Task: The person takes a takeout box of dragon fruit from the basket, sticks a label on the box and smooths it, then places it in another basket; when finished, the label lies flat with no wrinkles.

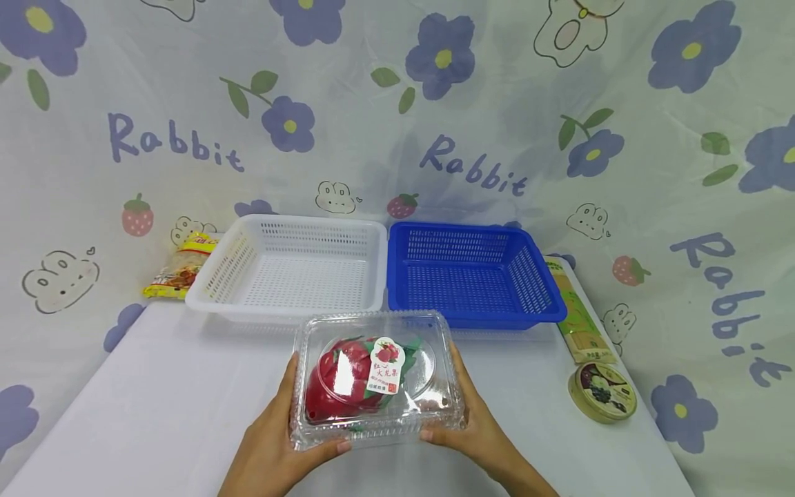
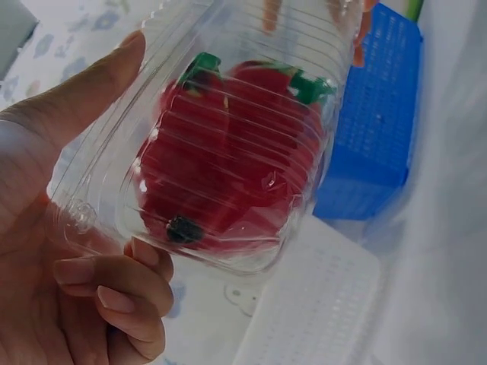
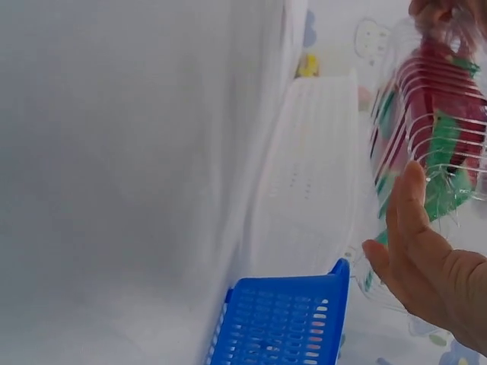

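A clear plastic clamshell box (image 1: 428, 414) is held up over the near part of the table, in front of the two baskets. Inside it lies a red dragon fruit (image 1: 338, 386) with green tips, and a white label (image 1: 386, 366) with a fruit picture is stuck on the lid. My left hand (image 1: 279, 428) grips the box's left end, thumb along the near edge; the left wrist view shows its fingers curled at the box's corner. On the right end, my right hand (image 1: 475, 421) holds the box between thumb and fingers.
Behind the box stand a white basket (image 1: 286, 314) and, beside it on the right, a blue basket (image 1: 478, 321). A yellow food packet (image 1: 180, 269) lies left of the white one. Along the right table edge are a green-and-tan packet (image 1: 580, 317) and a round tin (image 1: 602, 392). A printed curtain hangs behind.
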A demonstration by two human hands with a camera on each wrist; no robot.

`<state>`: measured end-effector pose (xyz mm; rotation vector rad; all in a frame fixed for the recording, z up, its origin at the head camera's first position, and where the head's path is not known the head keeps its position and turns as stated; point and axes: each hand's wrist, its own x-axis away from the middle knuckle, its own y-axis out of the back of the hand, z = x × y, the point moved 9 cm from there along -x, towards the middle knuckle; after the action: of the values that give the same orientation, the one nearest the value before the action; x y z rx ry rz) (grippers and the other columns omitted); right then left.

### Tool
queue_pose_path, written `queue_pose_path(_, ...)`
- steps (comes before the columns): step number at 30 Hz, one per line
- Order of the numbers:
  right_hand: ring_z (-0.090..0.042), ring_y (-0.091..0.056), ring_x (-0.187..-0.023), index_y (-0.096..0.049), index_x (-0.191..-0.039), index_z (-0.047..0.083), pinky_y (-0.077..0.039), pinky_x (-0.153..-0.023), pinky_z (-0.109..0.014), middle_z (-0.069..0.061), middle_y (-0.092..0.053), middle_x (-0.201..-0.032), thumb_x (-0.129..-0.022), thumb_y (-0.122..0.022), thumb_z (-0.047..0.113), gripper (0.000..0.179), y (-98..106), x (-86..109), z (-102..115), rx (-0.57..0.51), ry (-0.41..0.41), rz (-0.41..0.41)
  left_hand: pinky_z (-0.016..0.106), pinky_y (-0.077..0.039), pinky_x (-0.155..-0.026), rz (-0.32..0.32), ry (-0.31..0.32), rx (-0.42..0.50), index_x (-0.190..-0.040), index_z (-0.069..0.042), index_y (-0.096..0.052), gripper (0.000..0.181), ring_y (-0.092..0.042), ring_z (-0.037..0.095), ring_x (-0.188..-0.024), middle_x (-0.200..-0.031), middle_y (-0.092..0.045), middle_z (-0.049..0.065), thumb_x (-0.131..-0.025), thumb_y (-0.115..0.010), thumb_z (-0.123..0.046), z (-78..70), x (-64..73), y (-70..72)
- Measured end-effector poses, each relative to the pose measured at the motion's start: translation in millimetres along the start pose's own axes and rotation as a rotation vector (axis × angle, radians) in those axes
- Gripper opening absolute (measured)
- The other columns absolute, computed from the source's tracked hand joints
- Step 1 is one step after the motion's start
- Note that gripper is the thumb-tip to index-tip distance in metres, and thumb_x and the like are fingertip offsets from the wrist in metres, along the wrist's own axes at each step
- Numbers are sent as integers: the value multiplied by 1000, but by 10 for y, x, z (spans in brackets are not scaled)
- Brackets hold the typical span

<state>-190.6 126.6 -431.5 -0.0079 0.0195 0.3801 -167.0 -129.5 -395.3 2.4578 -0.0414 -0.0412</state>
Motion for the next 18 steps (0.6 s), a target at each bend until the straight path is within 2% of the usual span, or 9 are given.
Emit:
queue_pose_path(4, -58, -30, -137, 6, -157, 44, -53, -95, -39, -12, 18, -164, -82, -78, 8, 118, -17, 7, 7, -14, 5, 11, 62, -51, -90, -3, -2, -2, -156, -47, -3, 125, -57, 34, -123, -150, -47, 5, -64, -85, -62, -25, 12, 25)
queue_pose_path(8, -55, -36, -134, 7, -157, 44, -54, -94, -39, -28, -2, -161, -83, -77, 7, 118, -27, 20, 17, -29, -2, 20, 61, -51, -91, 8, 18, 13, -156, -47, -3, 125, -56, 35, -126, -151, -46, 6, -64, -86, -60, -20, 11, 37)
queue_pose_path(10, -52, -41, -132, 7, -158, 42, -54, -94, -39, -32, -7, -160, -83, -77, 6, 119, -32, 26, 38, -38, 5, 24, 60, -51, -91, 17, 33, 27, -156, -47, -3, 124, -55, 35, -127, -151, -46, 6, -64, -87, -58, -6, 4, 31)
queue_pose_path(15, -49, -43, -131, 7, -159, 37, -53, -94, -37, -24, 7, -163, -82, -77, 4, 118, -33, 32, 81, -52, 16, 18, 55, -54, -89, 40, 74, 56, -155, -50, -3, 125, -54, 35, -128, -151, -45, 5, -64, -88, -55, 29, -14, 10)
queue_pose_path(18, -48, -46, -130, 5, -159, 37, -54, -93, -36, -25, 4, -163, -82, -77, 3, 118, -30, 34, 102, -57, 23, 15, 54, -55, -89, 37, 71, 57, -155, -50, -4, 125, -55, 34, -126, -150, -47, 5, -63, -89, -54, 24, -18, 16)
